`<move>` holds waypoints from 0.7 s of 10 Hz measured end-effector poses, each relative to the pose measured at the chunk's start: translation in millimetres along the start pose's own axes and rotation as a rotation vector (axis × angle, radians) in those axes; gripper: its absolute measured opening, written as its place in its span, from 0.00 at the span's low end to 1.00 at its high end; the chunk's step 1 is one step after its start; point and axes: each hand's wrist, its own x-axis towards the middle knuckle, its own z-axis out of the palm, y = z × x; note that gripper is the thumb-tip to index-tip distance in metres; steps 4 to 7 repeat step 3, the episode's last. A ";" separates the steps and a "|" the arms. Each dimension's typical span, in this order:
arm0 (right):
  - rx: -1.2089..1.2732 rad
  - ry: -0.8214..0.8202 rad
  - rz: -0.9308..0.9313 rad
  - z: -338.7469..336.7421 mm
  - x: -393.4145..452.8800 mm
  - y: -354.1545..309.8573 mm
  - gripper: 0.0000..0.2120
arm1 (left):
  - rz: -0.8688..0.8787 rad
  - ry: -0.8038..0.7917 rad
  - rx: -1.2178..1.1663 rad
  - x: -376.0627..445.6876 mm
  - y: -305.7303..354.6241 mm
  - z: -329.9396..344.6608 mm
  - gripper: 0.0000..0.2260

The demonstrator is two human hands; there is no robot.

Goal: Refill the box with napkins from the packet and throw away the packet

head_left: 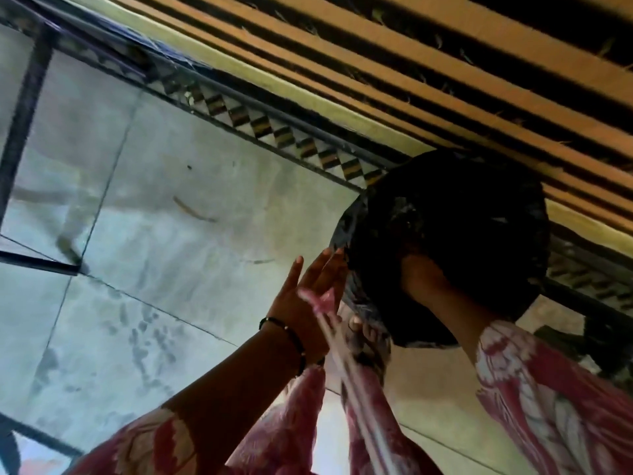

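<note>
Bin [445,207] lined with black plastic sits just ahead of both hands. The right hand [419,272] reaches down inside its mouth; its fingers are lost in the dark, so I cannot tell their state. The left hand [308,296] is spread flat beside the rim, gripping nothing. A blurred pinkish strip [322,303], possibly the packet, lies against that palm.

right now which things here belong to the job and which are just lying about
Job: bin lined with a black bag; right hand reaching inside it; left hand open beside the rim. The packet cannot be made out.

Lying about: leaf on the floor; metal frame.
</note>
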 end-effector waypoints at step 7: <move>0.254 0.331 -0.273 -38.8 -89.5 3.5 0.27 | -0.034 -0.028 -0.187 -36.6 31.5 -57.8 0.34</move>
